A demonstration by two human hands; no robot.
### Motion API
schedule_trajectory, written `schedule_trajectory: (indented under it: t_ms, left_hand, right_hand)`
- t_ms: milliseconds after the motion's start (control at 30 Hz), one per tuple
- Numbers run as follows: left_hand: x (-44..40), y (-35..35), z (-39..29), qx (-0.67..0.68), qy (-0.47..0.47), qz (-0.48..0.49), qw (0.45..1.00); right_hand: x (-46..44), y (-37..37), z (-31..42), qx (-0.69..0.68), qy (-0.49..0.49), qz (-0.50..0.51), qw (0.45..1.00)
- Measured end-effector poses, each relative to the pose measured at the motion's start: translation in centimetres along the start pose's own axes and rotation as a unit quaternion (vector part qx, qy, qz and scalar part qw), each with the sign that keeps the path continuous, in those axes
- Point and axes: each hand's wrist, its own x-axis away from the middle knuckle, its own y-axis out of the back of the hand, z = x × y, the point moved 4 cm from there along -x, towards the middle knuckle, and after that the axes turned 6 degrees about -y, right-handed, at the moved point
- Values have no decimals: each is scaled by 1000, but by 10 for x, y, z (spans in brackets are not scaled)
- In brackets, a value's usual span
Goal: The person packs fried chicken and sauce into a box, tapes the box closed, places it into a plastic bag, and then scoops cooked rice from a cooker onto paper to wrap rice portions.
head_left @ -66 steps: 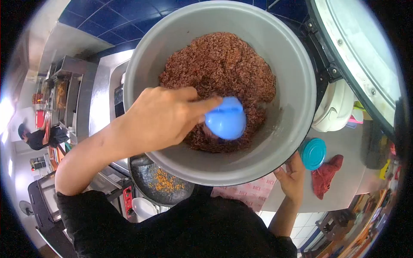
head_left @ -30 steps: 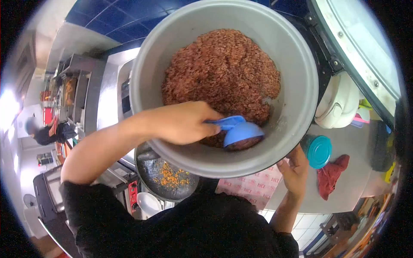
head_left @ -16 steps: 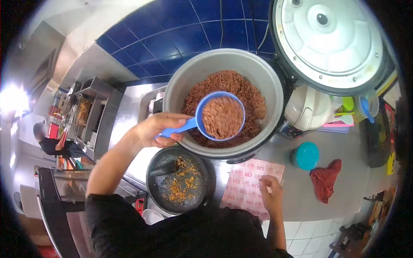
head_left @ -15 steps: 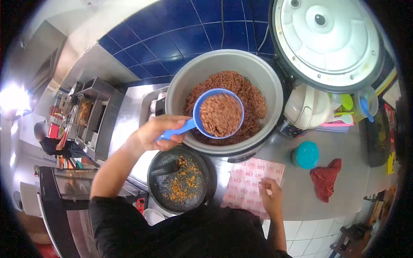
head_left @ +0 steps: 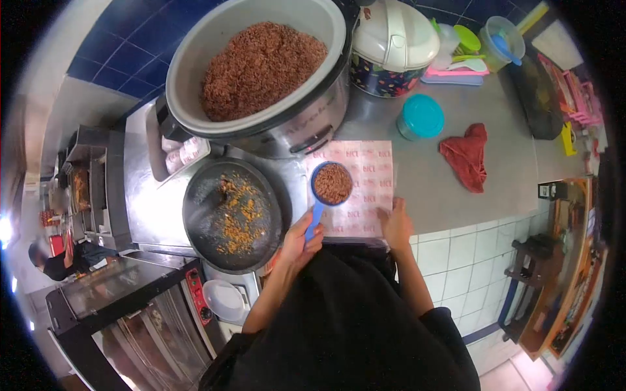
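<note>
My left hand point(head_left: 302, 236) is closed round the handle of a blue scoop point(head_left: 317, 214), which is filled with reddish-brown cooked rice point(head_left: 333, 184). The scoop is above a pink-and-white printed paper sheet point(head_left: 368, 171) on the steel counter. At the sheet's right edge, my right hand point(head_left: 396, 227) has its thumb and fingers apart and touches the paper. More of the same rice fills much of a large rice cooker pot point(head_left: 186, 85) behind. Left of the sheet is a dark stone mortar point(head_left: 199, 195) with orange-brown crumbs in it.
A turquoise-lidded tub point(head_left: 422, 116) and a red cloth point(head_left: 465, 158) lie to the right on the counter point(head_left: 502, 130). Behind them stands a smaller rice cooker point(head_left: 394, 39). A glass-fronted oven point(head_left: 150, 326) is at lower left. Another person point(head_left: 62, 260) stands far left.
My left hand has brought the filled scoop from over the rice cooker down to the paper sheet. My right hand has come to the sheet's right edge. The view has shifted.
</note>
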Motion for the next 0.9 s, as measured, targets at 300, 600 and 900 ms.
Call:
schedule_trajectory:
  t_ms: [300, 600, 900]
  left_hand:
    - [-40, 4, 33, -656, -456, -113, 591]
    - [-36, -29, 79, -849, -359, -91, 376]
    - [-38, 20, 58, -892, -331, -23, 306]
  right_hand:
    - [-11, 0, 0, -240, 26, 42, 969]
    - [-8, 2, 9, -316, 36, 65, 946]
    - [-20, -15, -21, -268, 23, 48, 962]
